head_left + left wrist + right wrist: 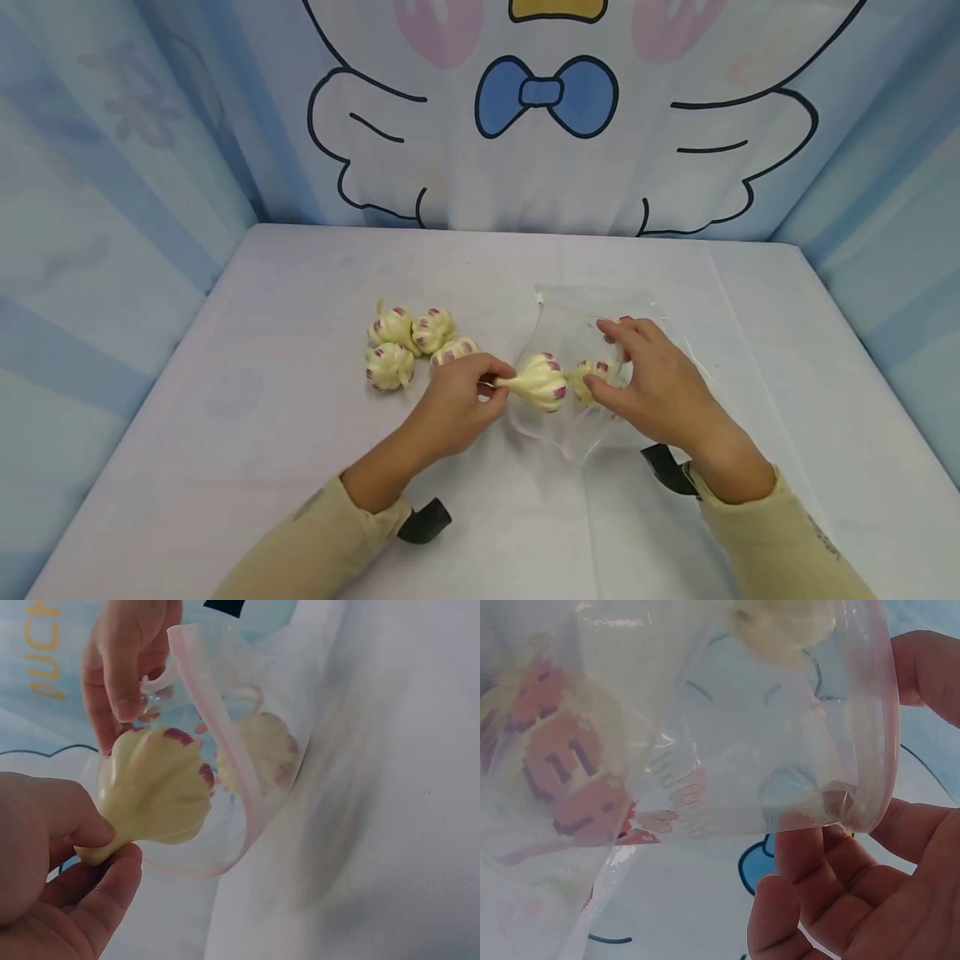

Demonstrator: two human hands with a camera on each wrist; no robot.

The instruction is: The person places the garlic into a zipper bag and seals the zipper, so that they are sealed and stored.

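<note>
Here, left hand (453, 406) fingers pinch a garlic bulb (542, 382); right hand (660, 383) fingers grip the bag (577, 321).

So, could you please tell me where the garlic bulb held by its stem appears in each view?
Head: garlic bulb at centre, at the bag's mouth.
Left wrist: left of centre, stem pinched by the left hand.
Right wrist: pale blur at top, seen through plastic.
Shared landmark: the bag's pink rim.

A pale table (247, 433) stands before blue cartoon-printed curtain walls (547, 125).
</note>
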